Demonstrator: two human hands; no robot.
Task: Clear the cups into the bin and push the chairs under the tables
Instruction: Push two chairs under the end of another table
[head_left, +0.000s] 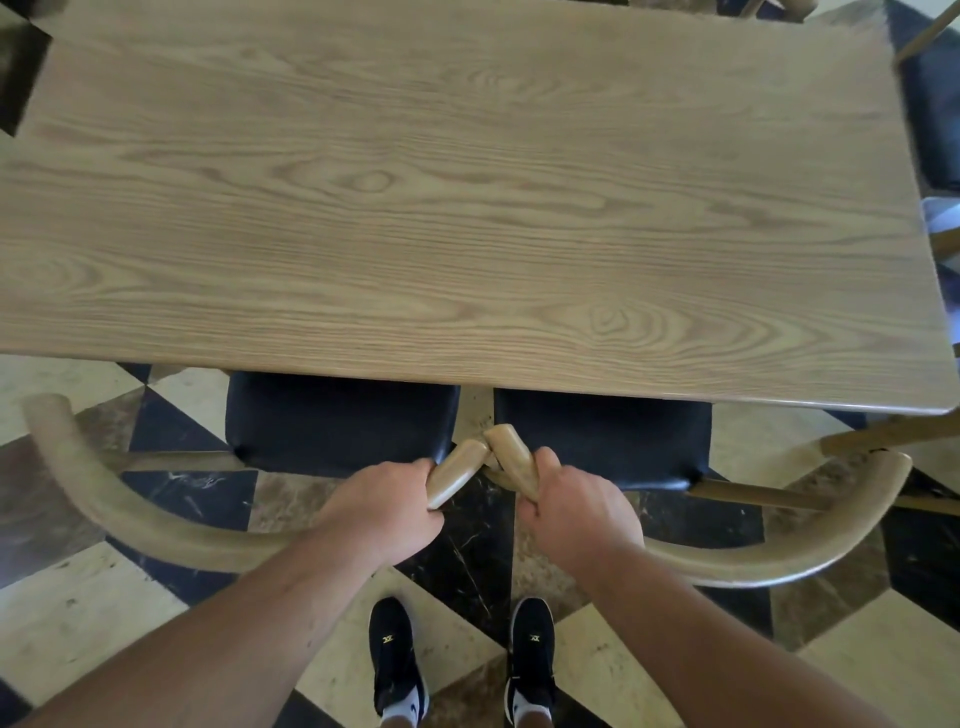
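No cups show anywhere on the wooden surface (467, 197), so that half of the job looks done as far as this view reaches; the bin is out of sight. What remains here is the chairs. Two of them stand side by side at the near edge, their dark seats partly tucked beneath it, their curved backrests standing clear.

The left grip (387, 506) is clamped round the inner end of the left chair (130, 512) backrest; the right grip (574, 506) is wrapped the same way round the inner end of the right chair (779, 564). The two rail ends touch just ahead of and between the knuckles. Both forearms reach forward and slightly inward, wrists low, a stance that looks set for shoving both chairs in together. Another dark chair (935, 130) sits far off beyond the right grip, seemingly not fully in.
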